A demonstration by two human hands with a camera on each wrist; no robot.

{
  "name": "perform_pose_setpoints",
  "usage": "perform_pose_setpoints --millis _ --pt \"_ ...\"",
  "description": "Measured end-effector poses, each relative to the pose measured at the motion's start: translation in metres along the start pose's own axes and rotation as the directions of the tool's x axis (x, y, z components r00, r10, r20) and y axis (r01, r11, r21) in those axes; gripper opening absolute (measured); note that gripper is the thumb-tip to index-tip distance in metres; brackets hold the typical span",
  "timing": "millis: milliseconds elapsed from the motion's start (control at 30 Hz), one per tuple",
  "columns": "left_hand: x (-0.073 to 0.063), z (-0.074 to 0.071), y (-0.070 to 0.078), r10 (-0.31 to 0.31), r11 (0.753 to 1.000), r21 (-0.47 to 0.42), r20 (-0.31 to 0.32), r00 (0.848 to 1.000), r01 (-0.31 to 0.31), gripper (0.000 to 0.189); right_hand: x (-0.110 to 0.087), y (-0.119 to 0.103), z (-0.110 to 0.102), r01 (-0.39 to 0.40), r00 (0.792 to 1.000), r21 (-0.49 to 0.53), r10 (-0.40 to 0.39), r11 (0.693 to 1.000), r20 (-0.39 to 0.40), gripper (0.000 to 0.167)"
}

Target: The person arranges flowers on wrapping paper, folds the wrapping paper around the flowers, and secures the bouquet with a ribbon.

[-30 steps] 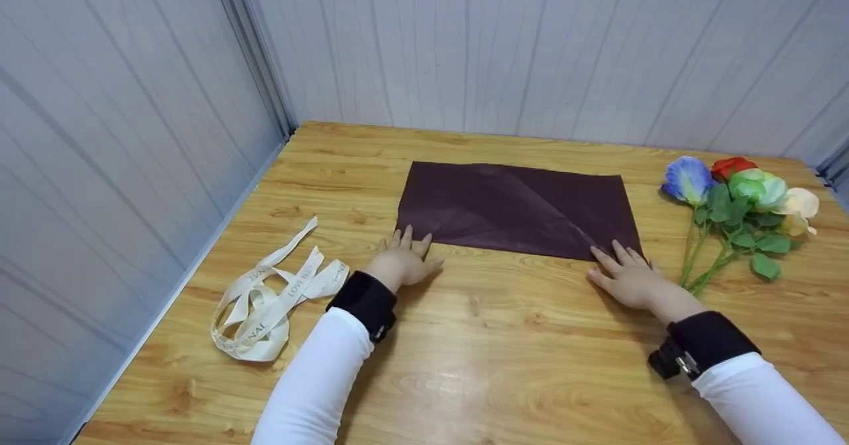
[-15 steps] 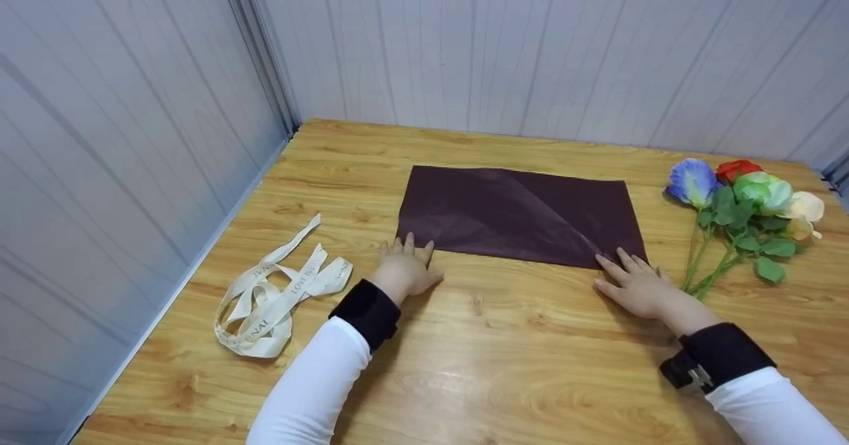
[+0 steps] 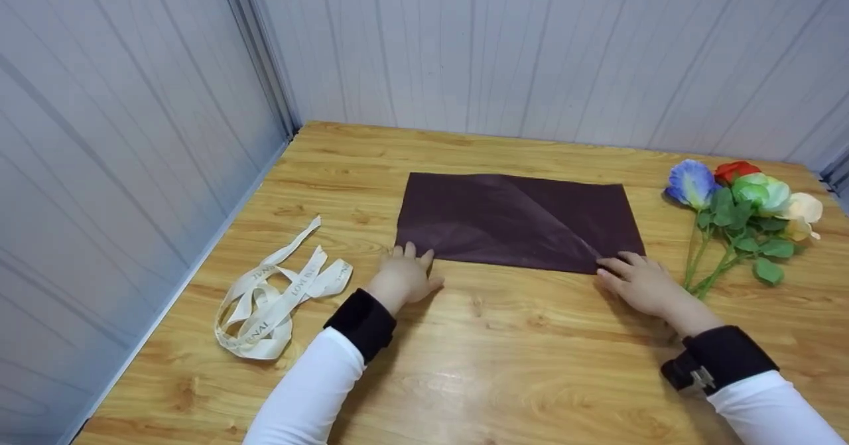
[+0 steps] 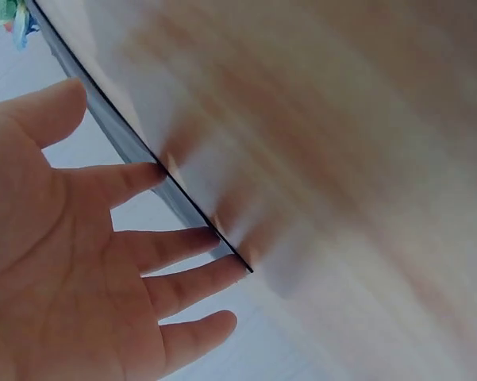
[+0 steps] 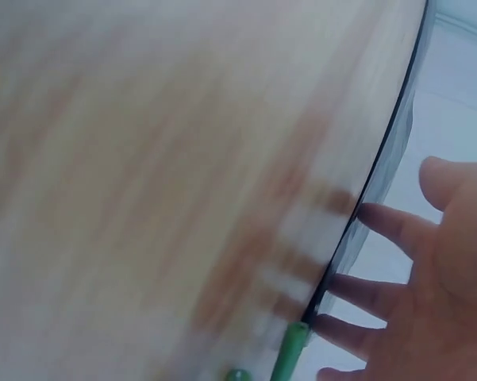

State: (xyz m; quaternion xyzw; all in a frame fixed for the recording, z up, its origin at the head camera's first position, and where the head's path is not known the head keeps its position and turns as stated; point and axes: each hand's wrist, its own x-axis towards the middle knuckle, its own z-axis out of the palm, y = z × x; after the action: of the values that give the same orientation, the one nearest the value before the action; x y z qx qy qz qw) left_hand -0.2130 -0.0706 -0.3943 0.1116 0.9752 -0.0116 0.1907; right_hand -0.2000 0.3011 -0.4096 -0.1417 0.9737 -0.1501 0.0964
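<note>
A person in white sleeves (image 3: 305,385) and black wristbands (image 3: 361,324) worked at a wood-grain table (image 3: 491,365), which bore a ribbon, a dark sheet and several flowers. To the person's left, nearest of the three, the cream ribbon (image 3: 260,331) lay in loose loops, printed with dark lettering. The hands were well apart, palms down, fingers extended rather than curled. The left hand (image 3: 402,279) rested its fingertips on the near left corner of the dark purple sheet (image 3: 511,223); the right hand (image 3: 643,287) touched the near right corner. The sheet lay flat in the middle of the table, a diagonal crease running across it. Beyond the right hand, a blue flower (image 3: 691,183), a red flower (image 3: 736,169), a green-and-white flower (image 3: 756,191) and a cream flower (image 3: 802,209) lay grouped, their green stems (image 3: 723,269) pointing back toward the right wrist. Pale, wood-patterned walls (image 3: 424,54) rose behind the table and along its left side.
</note>
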Motion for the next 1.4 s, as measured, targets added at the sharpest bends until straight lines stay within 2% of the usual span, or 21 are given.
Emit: perform_pose_setpoints --millis 100,267,433,567,700,800,867,1000,1100,1267,1333,1400 --pt "0.000 -0.002 -0.003 0.014 1.000 -0.022 -0.018 1.000 -0.015 0.064 0.003 0.003 0.000 -0.016 0.999 0.054 0.019 0.998 -0.038 0.057" --pt "0.008 -0.002 -0.010 0.031 0.991 -0.131 -0.023 0.999 -0.034 0.061 0.013 0.008 -0.004 -0.107 0.993 0.199 0.114 0.974 -0.024 0.065" --pt "0.017 -0.001 -0.018 0.084 0.968 -0.234 -0.059 0.995 -0.096 0.055 0.021 0.015 -0.010 -0.173 0.982 0.281 0.188 0.944 -0.028 0.055" --pt "0.021 -0.003 -0.021 0.123 0.953 -0.269 -0.080 0.989 -0.140 0.048 0.022 0.019 -0.012 -0.210 0.976 0.290 0.218 0.934 0.004 0.053" --pt "0.021 -0.004 -0.022 0.156 0.949 -0.262 -0.090 0.984 -0.175 0.042 0.022 0.019 -0.013 -0.229 0.973 0.294 0.231 0.928 0.030 0.050" --pt "0.020 -0.004 -0.022 0.175 0.952 -0.229 -0.137 0.975 -0.203 0.033 0.020 0.019 -0.014 -0.209 0.975 0.269 0.221 0.940 -0.016 0.043" --pt "0.021 -0.005 -0.022 0.175 0.954 -0.210 -0.185 0.967 -0.213 0.029 0.019 0.020 -0.013 -0.197 0.972 0.248 0.221 0.949 -0.076 0.040" --pt "0.023 -0.004 -0.025 0.159 0.955 -0.197 -0.293 0.943 -0.222 0.020 0.018 0.020 -0.011 -0.219 0.947 0.275 0.272 0.936 -0.173 0.030" --pt "0.025 -0.002 -0.030 0.137 0.948 -0.227 -0.344 0.929 -0.224 0.016 0.018 0.021 -0.011 -0.253 0.926 0.337 0.328 0.907 -0.188 0.032" --pt "0.026 0.000 -0.037 0.084 0.920 -0.335 -0.337 0.938 -0.202 0.029 0.021 0.024 -0.014 -0.296 0.894 0.435 0.407 0.850 -0.189 0.060" --pt "0.027 0.000 -0.039 0.065 0.902 -0.384 -0.331 0.941 -0.198 0.034 0.022 0.024 -0.014 -0.306 0.874 0.447 0.434 0.841 -0.219 0.063" --pt "0.027 0.000 -0.040 0.047 0.873 -0.445 -0.326 0.944 -0.197 0.040 0.023 0.024 -0.014 -0.313 0.854 0.448 0.455 0.837 -0.253 0.059"
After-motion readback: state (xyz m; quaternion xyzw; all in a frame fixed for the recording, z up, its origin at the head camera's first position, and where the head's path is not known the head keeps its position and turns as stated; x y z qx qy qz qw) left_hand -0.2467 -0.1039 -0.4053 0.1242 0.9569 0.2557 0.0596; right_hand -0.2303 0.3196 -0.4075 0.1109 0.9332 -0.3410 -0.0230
